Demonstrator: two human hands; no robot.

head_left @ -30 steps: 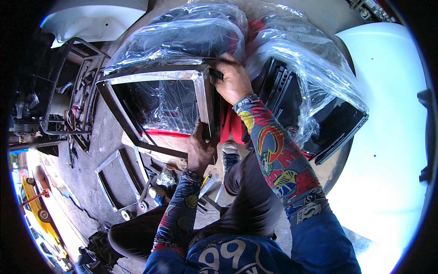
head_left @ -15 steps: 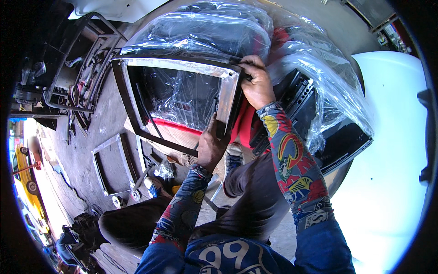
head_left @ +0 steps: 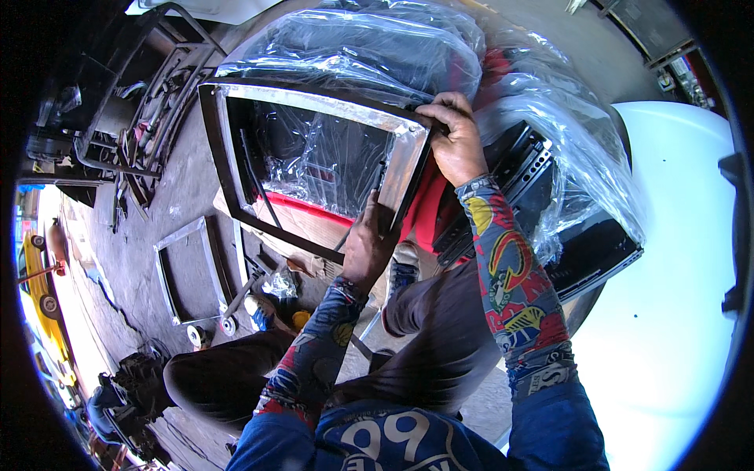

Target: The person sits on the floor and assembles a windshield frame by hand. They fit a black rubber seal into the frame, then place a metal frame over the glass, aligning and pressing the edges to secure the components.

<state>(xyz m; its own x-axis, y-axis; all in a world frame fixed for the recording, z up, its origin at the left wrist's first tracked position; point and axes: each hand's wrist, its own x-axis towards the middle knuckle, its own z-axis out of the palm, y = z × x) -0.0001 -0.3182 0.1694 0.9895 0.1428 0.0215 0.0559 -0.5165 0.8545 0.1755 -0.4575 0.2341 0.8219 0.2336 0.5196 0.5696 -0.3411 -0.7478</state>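
A rectangular metal frame (head_left: pixel 408 163) with dark outer edges and bare, rust-stained inner faces is held up tilted in front of me. My right hand (head_left: pixel 457 145) grips its far right corner, thumb and fingers closed on the edge. My left hand (head_left: pixel 367 250) holds the near right corner, with the index finger lying along the right bar and the other fingers partly hidden. Through the frame's opening show clear plastic wrap and a red strip. Behind it sits a dark panel wrapped in clear plastic (head_left: pixel 353 43).
On the floor at left lies a second metal frame (head_left: pixel 210 263), near small wheels (head_left: pixel 228 325). A plastic-covered black part with rails (head_left: pixel 577 259) stands right, beside a large white panel (head_left: pixel 679 259). A metal rack (head_left: pixel 169 102) holds scrap at far left.
The frame has shifted slightly right in the picture, with both hands still on it. My left index finger now lies straighter along the bar.
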